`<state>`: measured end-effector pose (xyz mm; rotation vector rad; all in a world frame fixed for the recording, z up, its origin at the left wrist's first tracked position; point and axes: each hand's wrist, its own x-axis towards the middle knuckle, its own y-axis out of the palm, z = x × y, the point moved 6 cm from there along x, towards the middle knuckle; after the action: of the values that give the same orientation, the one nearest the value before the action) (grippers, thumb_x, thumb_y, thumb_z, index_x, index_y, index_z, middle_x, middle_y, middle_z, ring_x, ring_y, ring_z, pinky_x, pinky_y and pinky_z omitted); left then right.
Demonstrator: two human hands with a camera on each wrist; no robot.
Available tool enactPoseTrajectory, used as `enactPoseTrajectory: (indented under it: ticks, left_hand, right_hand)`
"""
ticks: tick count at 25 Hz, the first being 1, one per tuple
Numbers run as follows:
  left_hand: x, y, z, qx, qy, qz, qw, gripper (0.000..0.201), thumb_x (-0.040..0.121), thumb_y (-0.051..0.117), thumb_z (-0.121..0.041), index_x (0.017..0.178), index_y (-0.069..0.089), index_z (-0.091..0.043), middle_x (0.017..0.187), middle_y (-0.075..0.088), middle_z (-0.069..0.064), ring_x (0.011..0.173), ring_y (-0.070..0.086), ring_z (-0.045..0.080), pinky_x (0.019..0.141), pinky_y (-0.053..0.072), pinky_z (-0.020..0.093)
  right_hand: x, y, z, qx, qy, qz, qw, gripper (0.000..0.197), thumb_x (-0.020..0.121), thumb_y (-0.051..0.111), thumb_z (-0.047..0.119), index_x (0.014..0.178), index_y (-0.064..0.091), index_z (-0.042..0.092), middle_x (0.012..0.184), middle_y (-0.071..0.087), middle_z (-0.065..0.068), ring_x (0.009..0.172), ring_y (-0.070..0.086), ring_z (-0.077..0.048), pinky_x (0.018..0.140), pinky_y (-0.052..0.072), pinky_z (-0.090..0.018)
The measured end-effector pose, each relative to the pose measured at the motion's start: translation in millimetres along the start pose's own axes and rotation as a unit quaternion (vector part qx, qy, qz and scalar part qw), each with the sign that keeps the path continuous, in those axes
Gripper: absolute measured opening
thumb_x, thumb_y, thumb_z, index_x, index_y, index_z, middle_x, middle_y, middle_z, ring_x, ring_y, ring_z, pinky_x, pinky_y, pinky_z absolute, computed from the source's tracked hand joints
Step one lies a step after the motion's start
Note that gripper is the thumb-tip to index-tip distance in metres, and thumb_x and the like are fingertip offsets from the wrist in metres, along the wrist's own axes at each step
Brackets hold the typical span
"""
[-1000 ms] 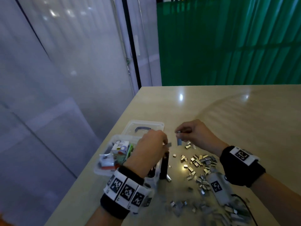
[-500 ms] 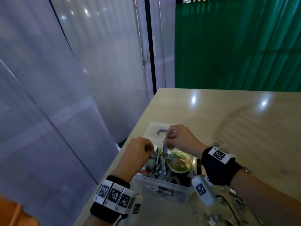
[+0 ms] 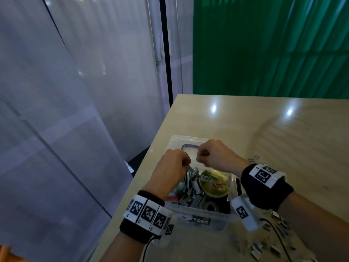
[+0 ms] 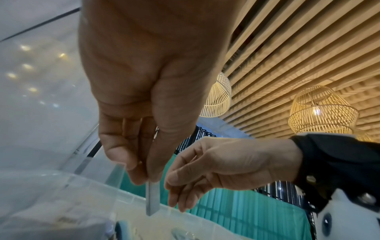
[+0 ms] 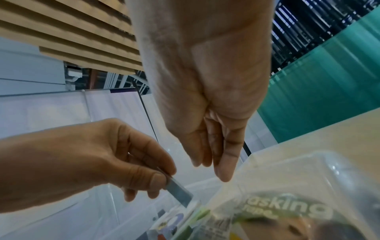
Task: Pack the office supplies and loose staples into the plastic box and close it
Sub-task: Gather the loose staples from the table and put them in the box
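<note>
A clear plastic box (image 3: 217,217) stands open on the table, filled with staple strips, a masking tape pack (image 3: 215,182) and other supplies. Over the box my left hand (image 3: 186,164) pinches a grey staple strip (image 4: 152,198) between thumb and fingers, its end pointing down into the box. That strip (image 5: 179,193) also shows in the right wrist view. My right hand (image 3: 201,157) hovers just right of it with its fingers (image 5: 223,168) hanging loosely curled and holding nothing. Loose staples (image 3: 264,246) lie on the table to the right of the box.
The box's clear lid (image 3: 177,143) lies flat just behind the box. The wooden table's (image 3: 283,138) left edge runs close beside the box, with glass panels beyond it. A few more staples (image 3: 254,158) lie behind my right wrist.
Both hands moved from the staple pile to above the box. The strip my right hand held half a second ago is gone from its fingers; the left still pinches its strip.
</note>
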<state>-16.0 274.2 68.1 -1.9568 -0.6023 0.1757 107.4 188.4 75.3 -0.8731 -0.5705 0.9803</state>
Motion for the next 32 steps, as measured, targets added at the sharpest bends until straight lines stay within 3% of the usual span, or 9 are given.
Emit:
enactPoseTrajectory:
  ticks: [4,7,10,13,15,19,22,26,32]
  left_hand:
    - [4,7,-2,0.031,-0.004,-0.014,0.999,0.007,0.087,0.069,-0.021,0.093,0.070,-0.019,0.093,0.068,0.005,0.083,0.065,0.023,0.076,0.056,0.038]
    - [-3,22,-6,0.039,-0.008,0.034,0.999,0.014,0.087,0.070,-0.026,0.086,0.064,-0.014,0.089,0.062,0.006,0.080,0.061,0.026,0.069,0.051,0.035]
    - [-11,33,-6,0.063,0.001,0.097,0.993,0.021,0.092,0.064,-0.027,0.084,0.067,-0.009,0.082,0.057,0.007,0.082,0.062,0.031,0.072,0.048,0.031]
    - [-10,32,-4,0.083,0.009,0.118,0.989,0.021,0.095,0.054,-0.013,0.087,0.073,-0.009,0.079,0.055,0.009,0.085,0.061,0.035,0.077,0.043,0.035]
    - [-9,34,-1,0.093,0.024,0.129,0.987,0.022,0.090,0.055,-0.004,0.091,0.076,-0.010,0.085,0.059,0.009,0.090,0.061,0.034,0.080,0.044,0.036]
    - [-11,39,1,0.091,0.042,0.143,0.985,0.023,0.093,0.060,-0.012,0.106,0.078,-0.018,0.111,0.061,0.010,0.102,0.058,0.031,0.082,0.048,0.035]
    - [-8,32,0,0.069,0.044,0.115,0.990,0.020,0.094,0.061,-0.016,0.105,0.077,-0.018,0.106,0.064,0.010,0.095,0.062,0.028,0.079,0.049,0.033]
    - [-3,20,-1,0.043,0.027,0.046,0.998,0.024,0.095,0.061,-0.026,0.113,0.074,-0.017,0.113,0.066,0.007,0.101,0.065,0.024,0.089,0.054,0.040]
    - [6,16,-24,0.049,0.044,0.006,0.998,0.025,0.095,0.061,-0.031,0.112,0.074,-0.019,0.107,0.069,0.006,0.094,0.066,0.022,0.083,0.055,0.038]
  right_hand:
    - [-3,-5,-3,0.015,0.008,0.017,1.000,0.013,0.091,0.070,0.016,0.078,0.074,0.013,0.069,0.072,-0.001,0.057,0.069,-0.009,0.058,0.058,-0.025]
    - [-4,-7,-6,0.019,0.019,0.020,0.999,0.015,0.091,0.071,0.017,0.078,0.074,0.013,0.068,0.072,-0.002,0.055,0.069,-0.009,0.055,0.054,-0.021]
    - [-6,-7,-7,0.027,0.024,0.028,0.999,0.013,0.092,0.072,0.018,0.081,0.074,0.011,0.068,0.073,-0.002,0.057,0.071,-0.014,0.060,0.060,-0.028]
    - [-7,-7,-9,0.031,0.032,0.030,0.999,0.013,0.092,0.072,0.020,0.082,0.074,0.012,0.069,0.073,-0.003,0.058,0.072,-0.016,0.063,0.062,-0.031]
    - [-8,-5,-8,0.033,0.031,0.033,0.998,0.014,0.092,0.071,0.020,0.082,0.074,0.011,0.069,0.073,-0.003,0.058,0.072,-0.017,0.062,0.061,-0.029]
    - [-11,-2,-5,0.035,0.026,0.046,0.998,0.014,0.093,0.070,0.022,0.083,0.075,0.012,0.069,0.074,-0.002,0.058,0.072,-0.016,0.061,0.060,-0.026]
    - [-13,-1,-5,0.038,0.020,0.054,0.998,0.013,0.092,0.071,0.021,0.084,0.076,0.013,0.069,0.073,0.000,0.059,0.072,-0.016,0.063,0.061,-0.028]
    - [-17,1,-4,0.040,0.021,0.073,0.996,0.008,0.092,0.071,0.020,0.090,0.075,0.013,0.071,0.073,0.001,0.061,0.071,-0.013,0.059,0.057,-0.021]
    - [-34,-9,-12,0.051,0.016,0.093,0.994,0.009,0.089,0.075,0.016,0.098,0.073,0.014,0.076,0.075,0.000,0.064,0.072,-0.012,0.060,0.057,-0.021]
